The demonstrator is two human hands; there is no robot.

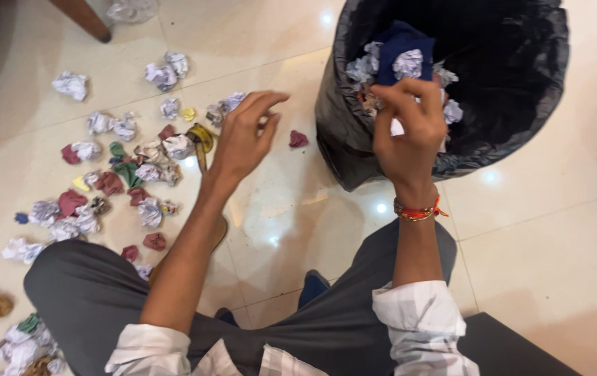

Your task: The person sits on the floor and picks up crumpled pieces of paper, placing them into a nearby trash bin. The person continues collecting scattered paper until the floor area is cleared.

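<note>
My right hand (410, 129) is over the rim of a bin lined with a black bag (521, 90), fingers closed on a bunch of crumpled paper balls (407, 64) and a dark blue scrap. My left hand (246, 136) hovers open above the floor, fingers spread and curled, holding nothing. It is nearest a few grey-white paper balls (225, 106) and a small dark red wad (298, 138) lying beside the bin.
Several crumpled balls of white, red, green and yellow paper (114, 184) litter the glossy tiled floor to the left. More lie at the lower left (27, 341). A brown wooden furniture leg (86, 17) stands at the top left. My grey-trousered knees fill the foreground.
</note>
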